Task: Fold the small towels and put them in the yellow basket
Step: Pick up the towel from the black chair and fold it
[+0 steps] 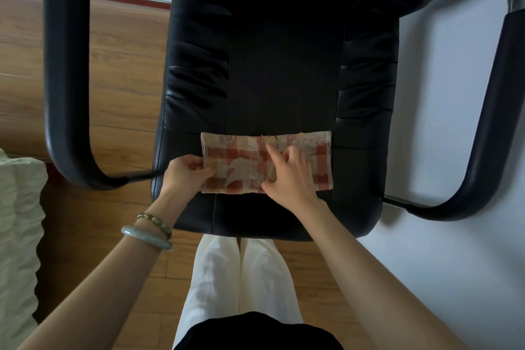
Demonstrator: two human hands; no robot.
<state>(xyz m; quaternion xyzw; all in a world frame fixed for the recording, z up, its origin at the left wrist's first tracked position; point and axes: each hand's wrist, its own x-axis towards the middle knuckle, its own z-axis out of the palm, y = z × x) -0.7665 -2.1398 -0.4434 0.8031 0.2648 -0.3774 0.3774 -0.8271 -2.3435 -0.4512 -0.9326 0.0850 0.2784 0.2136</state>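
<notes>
1 red-checked towel (241, 156), folded into a long strip, lies flat on the front part of the black chair seat (284, 79). Your left hand (186, 176) pinches its left end. Your right hand (289, 179) grasps it at the middle, fingers curled on top, thumb at the seat-front edge.

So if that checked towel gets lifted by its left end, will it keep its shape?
Probably floppy: the checked towel lies thin and flat on the chair seat. Likely light: the left hand pinches its end with fingertips alone. Lifted there, the far end would likely droop.
</notes>
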